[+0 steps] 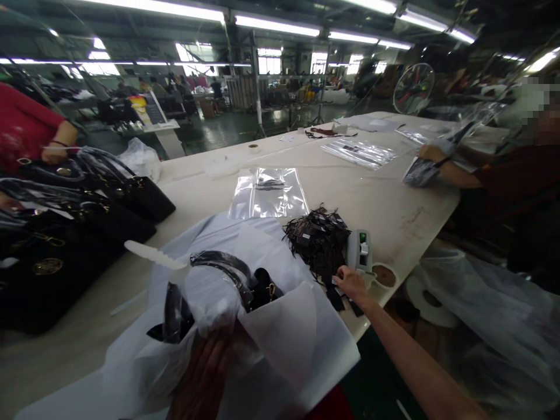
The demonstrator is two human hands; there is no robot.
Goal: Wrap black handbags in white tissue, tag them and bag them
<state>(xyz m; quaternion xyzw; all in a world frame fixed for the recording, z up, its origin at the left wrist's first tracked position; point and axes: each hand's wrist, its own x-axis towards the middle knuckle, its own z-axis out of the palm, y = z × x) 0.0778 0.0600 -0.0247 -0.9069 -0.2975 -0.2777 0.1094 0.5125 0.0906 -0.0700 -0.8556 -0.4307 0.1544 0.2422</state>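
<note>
One black bag (pixel 261 286) in white wrapping (pixel 306 338) lies just beyond the left hand (pixel 205 359), whose fingers are close together. Picking from dark tags (pixel 319 239) seems the step; next probably needs separating one. They lie at the right hand's (pixel 351 283) bent fingertips; whether one is pinched, is not clear.

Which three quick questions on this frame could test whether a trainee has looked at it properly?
1. The camera wearer's right hand has its fingertips at the edge of which?
A) the fan
B) the pile of black tags
C) the windows
2. True or false: in the picture, the grey box sits to the right of that pile.
3. Which of the wearer's own hands is nearer to the black handles showing above the white sheet?

Key:
1. B
2. True
3. The left hand
</note>
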